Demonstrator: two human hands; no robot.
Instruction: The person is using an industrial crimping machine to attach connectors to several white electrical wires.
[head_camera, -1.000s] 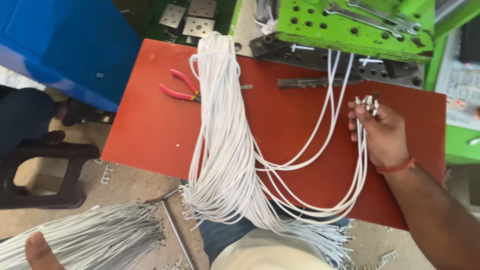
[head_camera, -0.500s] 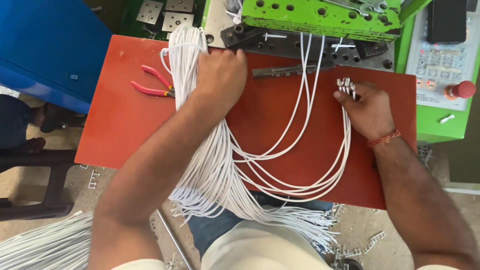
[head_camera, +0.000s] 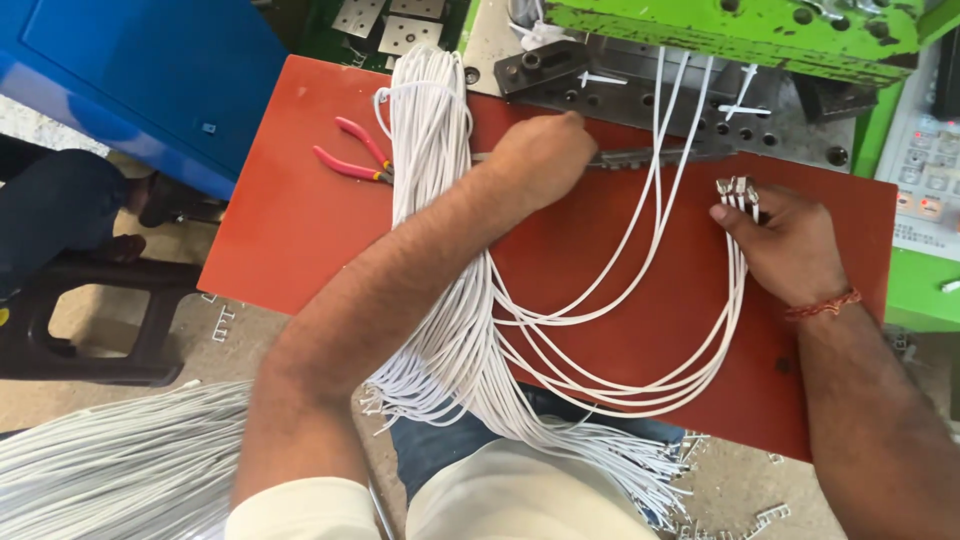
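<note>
White cable bundle drapes over the red worktop edge — left hand reaches across it, grip closed on a metal strip. Right hand pinches several cable ends. Red pliers beyond; green machine farthest.

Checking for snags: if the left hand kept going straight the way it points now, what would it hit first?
Probably the grey metal fixture under the green machine; the left hand points up-right at it, already by the thin metal bar. Depth unclear.

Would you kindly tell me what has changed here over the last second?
The left hand came up from the lower left, across the white wire bundle, to the metal strip. The right hand still pinches the wire ends; the red pliers lie unmoved.
</note>
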